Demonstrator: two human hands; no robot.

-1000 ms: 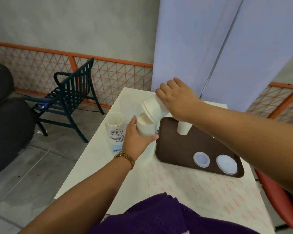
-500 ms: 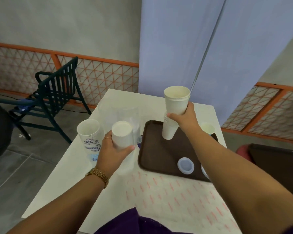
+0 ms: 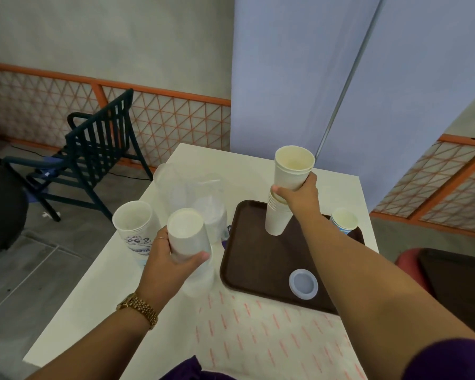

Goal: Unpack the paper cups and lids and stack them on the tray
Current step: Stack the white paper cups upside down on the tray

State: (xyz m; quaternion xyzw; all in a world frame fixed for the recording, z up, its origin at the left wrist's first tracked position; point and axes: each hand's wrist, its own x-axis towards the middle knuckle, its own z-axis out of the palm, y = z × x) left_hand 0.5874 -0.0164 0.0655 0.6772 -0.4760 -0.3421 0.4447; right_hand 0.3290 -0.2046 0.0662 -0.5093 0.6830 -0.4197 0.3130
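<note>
Lying nearest on the brown tray is one lid. The left hand grips a white cup stack (plastic-sleeved); farther off, the right hand grips nested cups above the tray.

A nested stack of cream paper cups stands upright, mouth up, its middle wrapped by the fingers of the right hand, base over the brown tray. A second white cup stack sits inside the left hand fingers. A translucent lid lies flat on the tray, nearer than the right fingers.
</note>
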